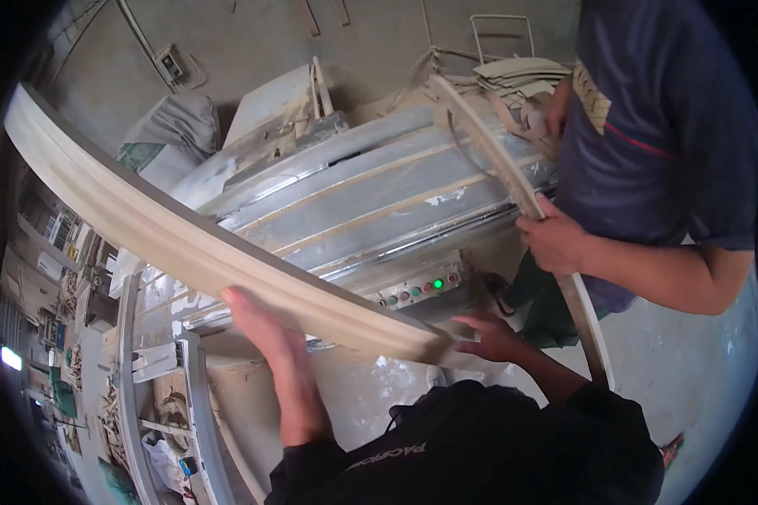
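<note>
A long, pale, curved wooden moulding [194, 244] with a grooved face slants across the view from far left to near right. My left hand [265, 328] grips its lower edge near the middle, the thumb lying on the grooved face. My right hand [490, 338] is at the near right end, its fingers closed about the tip; part of the grip is hidden. Just beyond, a co-worker's hand [556, 240] holds a thin curved wooden strip [497, 160] upright at an angle.
A dusty metal woodworking machine [370, 198] lies behind the moulding, with a button panel [421, 288] showing a lit green light. The co-worker [648, 143] stands close at right. A metal frame [198, 412] stands at lower left. Grey cloth [177, 126] covers something behind.
</note>
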A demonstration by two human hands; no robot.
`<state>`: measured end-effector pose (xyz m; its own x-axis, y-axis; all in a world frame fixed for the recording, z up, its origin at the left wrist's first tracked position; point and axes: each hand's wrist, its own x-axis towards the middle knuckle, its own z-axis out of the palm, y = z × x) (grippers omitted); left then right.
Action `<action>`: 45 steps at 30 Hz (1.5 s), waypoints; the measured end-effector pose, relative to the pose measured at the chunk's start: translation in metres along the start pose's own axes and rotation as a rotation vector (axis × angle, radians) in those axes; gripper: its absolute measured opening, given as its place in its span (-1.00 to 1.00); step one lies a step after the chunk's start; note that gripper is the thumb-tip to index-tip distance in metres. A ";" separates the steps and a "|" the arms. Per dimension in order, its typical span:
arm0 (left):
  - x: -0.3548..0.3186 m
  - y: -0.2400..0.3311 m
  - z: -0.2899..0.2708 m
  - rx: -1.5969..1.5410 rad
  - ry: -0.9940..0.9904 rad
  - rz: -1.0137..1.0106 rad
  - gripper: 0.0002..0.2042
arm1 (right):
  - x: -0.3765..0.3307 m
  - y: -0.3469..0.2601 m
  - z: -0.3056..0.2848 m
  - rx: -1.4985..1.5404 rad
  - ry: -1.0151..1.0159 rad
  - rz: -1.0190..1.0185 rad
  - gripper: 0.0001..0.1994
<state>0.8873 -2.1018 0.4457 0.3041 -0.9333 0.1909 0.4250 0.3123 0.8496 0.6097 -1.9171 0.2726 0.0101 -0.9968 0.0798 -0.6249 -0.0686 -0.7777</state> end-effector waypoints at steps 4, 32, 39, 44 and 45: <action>0.018 0.035 0.029 0.128 0.057 0.072 -0.40 | 0.012 -0.004 -0.007 -0.030 -0.150 0.034 -0.29; -0.075 0.150 0.060 0.618 0.287 0.961 -0.52 | 0.058 0.055 -0.123 0.190 -0.064 -0.297 -0.43; -0.029 0.166 -0.013 0.260 0.224 0.948 -0.59 | 0.113 0.013 -0.174 0.073 0.131 -0.446 -0.43; 0.084 0.062 -0.047 1.455 0.568 1.346 -0.56 | 0.186 -0.023 -0.185 -0.202 0.299 -0.753 -0.39; 0.097 0.044 -0.030 1.363 0.539 1.328 -0.55 | 0.201 -0.033 -0.183 -0.239 0.322 -0.813 -0.43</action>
<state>0.9612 -2.1729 0.4869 0.1173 -0.0450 0.9921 -0.9893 0.0820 0.1207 0.4893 -2.1075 0.4284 0.3228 -0.5824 0.7460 -0.6658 -0.7000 -0.2584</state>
